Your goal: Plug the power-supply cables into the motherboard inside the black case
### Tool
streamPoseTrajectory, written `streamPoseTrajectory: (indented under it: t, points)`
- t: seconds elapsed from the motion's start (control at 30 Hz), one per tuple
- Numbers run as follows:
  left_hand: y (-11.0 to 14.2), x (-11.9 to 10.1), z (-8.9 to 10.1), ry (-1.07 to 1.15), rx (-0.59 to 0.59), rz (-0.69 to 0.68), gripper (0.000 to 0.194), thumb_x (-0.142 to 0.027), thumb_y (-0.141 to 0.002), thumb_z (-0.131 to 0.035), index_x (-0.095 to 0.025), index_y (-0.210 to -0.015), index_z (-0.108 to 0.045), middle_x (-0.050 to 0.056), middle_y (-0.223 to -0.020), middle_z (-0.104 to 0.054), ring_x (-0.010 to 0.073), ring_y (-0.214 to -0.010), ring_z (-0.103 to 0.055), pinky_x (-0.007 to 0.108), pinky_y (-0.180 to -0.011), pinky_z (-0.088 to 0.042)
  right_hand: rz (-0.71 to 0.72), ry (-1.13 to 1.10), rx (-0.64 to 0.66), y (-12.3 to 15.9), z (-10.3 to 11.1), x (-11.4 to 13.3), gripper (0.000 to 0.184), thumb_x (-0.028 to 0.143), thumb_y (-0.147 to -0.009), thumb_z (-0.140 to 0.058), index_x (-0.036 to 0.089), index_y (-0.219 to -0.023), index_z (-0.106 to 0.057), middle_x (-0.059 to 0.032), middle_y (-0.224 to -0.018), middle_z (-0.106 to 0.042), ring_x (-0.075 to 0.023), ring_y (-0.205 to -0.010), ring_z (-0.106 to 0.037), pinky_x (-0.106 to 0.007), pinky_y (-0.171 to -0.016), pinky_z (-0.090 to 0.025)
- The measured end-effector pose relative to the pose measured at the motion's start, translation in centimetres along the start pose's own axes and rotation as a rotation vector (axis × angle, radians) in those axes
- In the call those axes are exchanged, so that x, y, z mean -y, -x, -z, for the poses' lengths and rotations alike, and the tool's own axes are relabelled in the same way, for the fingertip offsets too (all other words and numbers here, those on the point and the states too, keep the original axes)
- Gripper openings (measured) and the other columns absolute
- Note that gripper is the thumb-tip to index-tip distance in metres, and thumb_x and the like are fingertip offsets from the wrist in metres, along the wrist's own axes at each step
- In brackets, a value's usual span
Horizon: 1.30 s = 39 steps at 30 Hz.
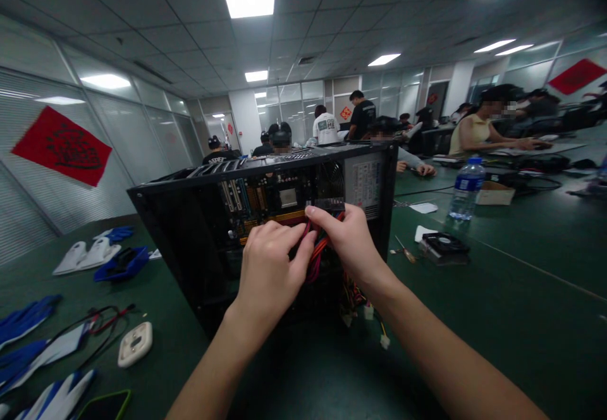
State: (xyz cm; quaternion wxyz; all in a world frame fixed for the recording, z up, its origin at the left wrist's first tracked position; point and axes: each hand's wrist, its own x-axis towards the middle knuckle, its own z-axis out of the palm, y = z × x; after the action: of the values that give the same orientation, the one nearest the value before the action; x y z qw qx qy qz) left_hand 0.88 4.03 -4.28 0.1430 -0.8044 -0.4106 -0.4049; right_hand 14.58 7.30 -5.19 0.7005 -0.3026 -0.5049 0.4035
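In front of me a black computer case (190,230) stands with its side off, showing the motherboard (258,202) and a silver-labelled power supply (364,183). A bundle of coloured cables (318,254) runs out at its open side. My left hand (275,259) is closed, thumb and forefinger pinching these cables. From the right, my right hand (351,240) is closed round the same bundle, with its thumb against the upper end. Loose white connectors (384,342) dangle below it. Whatever lies inside my fists is hidden.
At right stand a water bottle (467,189), a CPU cooler with fan (444,247) and a screwdriver (405,249). At left lie blue-and-white gloves (28,319), a blue tray (122,264), thin cables (107,319) and a white puck-shaped device (135,344). Other people sit beyond the case.
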Motion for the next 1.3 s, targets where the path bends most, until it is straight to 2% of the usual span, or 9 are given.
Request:
streamPoseTrajectory:
  t: [0.17, 0.3, 0.4, 0.5, 0.67, 0.83, 1.0, 1.3]
  points:
    - [-0.2, 0.4, 0.1, -0.044, 0.089, 0.032, 0.027, -0.025, -0.098, -0.05, -0.018, -0.093, -0.076, 0.006, -0.085, -0.075, 0.0195, -0.077, -0.063, 0.032, -0.073, -0.043, -0.017, 0.025, 0.023, -0.7, 0.0, -1.2, 0.03, 0.041, -0.071, -0.078, 0.013, -0.073, -0.068, -0.0016, -0.07, -0.066, -0.0143, -0.063, -0.057, -0.026, -0.063, -0.047]
    - [-0.3, 1.5, -0.6, -0.193, 0.144, 0.119, 0.029, -0.028, -0.096, -0.049, -0.021, -0.09, -0.078, 0.006, -0.087, -0.076, 0.0224, -0.081, -0.067, 0.032, -0.074, -0.045, -0.042, 0.12, 0.171, -1.7, 0.4, -2.8, 0.035, 0.047, -0.077, -0.073, 0.012, -0.082, -0.071, -0.0034, -0.075, -0.069, -0.0157, -0.067, -0.06, -0.027, -0.065, -0.049]
    - [-0.4, 2.9, -2.3, -0.319, 0.298, 0.254, 0.037, -0.035, -0.096, -0.045, -0.023, -0.085, -0.079, 0.009, -0.083, -0.076, 0.0263, -0.077, -0.07, 0.034, -0.07, -0.047, -0.022, 0.248, 0.266, -2.3, 0.8, -5.0, 0.034, 0.048, -0.085, -0.065, 0.015, -0.088, -0.071, -0.004, -0.079, -0.071, -0.0183, -0.071, -0.063, -0.028, -0.066, -0.049]
    - [-0.2, 4.9, -4.6, -0.391, 0.44, 0.355, 0.04, -0.036, -0.096, -0.043, -0.019, -0.092, -0.079, 0.014, -0.086, -0.075, 0.0308, -0.081, -0.071, 0.037, -0.071, -0.051, 0.03, 0.402, 0.268, -2.8, 1.2, -7.7, 0.029, 0.043, -0.09, -0.059, 0.016, -0.09, -0.072, -0.004, -0.073, -0.07, -0.0221, -0.077, -0.067, -0.03, -0.069, -0.05]
    - [0.7, 7.5, -7.5, -0.391, 0.515, 0.406, 0.037, -0.035, -0.094, -0.045, -0.015, -0.095, -0.077, 0.017, -0.094, -0.075, 0.0314, -0.09, -0.072, 0.037, -0.076, -0.053, 0.027, 0.71, 0.336, -3.3, 1.8, -10.8, 0.031, 0.037, -0.096, -0.051, 0.013, -0.09, -0.072, -0.0111, -0.085, -0.074, -0.0273, -0.086, -0.07, -0.034, -0.076, -0.05]
    - [0.8, 7.5, -7.8, -0.406, 0.534, 0.398, 0.036, -0.033, -0.092, -0.045, -0.014, -0.095, -0.075, 0.018, -0.094, -0.075, 0.031, -0.089, -0.072, 0.037, -0.075, -0.054, 0.058, 0.676, 0.414, -3.3, 1.9, -10.8, 0.029, 0.034, -0.096, -0.051, 0.015, -0.098, -0.073, -0.0131, -0.102, -0.076, -0.0293, -0.099, -0.07, -0.035, -0.086, -0.05]
    - [0.6, 7.1, -7.6, -0.423, 0.558, 0.42, 0.04, -0.036, -0.094, -0.043, -0.013, -0.099, -0.075, 0.018, -0.095, -0.074, 0.0302, -0.091, -0.072, 0.036, -0.077, -0.053, 0.029, 0.675, 0.424, -3.3, 1.8, -10.8, 0.03, 0.035, -0.097, -0.051, 0.017, -0.095, -0.074, -0.0109, -0.099, -0.077, -0.0289, -0.099, -0.07, -0.035, -0.088, -0.05]
    - [0.4, 7.1, -7.7, -0.456, 0.55, 0.429, 0.037, -0.033, -0.093, -0.046, -0.011, -0.098, -0.075, 0.019, -0.093, -0.074, 0.0306, -0.091, -0.072, 0.035, -0.077, -0.053, 0.024, 0.685, 0.409, -3.0, 1.7, -10.6, 0.034, 0.037, -0.098, -0.049, 0.016, -0.105, -0.074, -0.0128, -0.104, -0.076, -0.0296, -0.099, -0.07, -0.035, -0.088, -0.05]
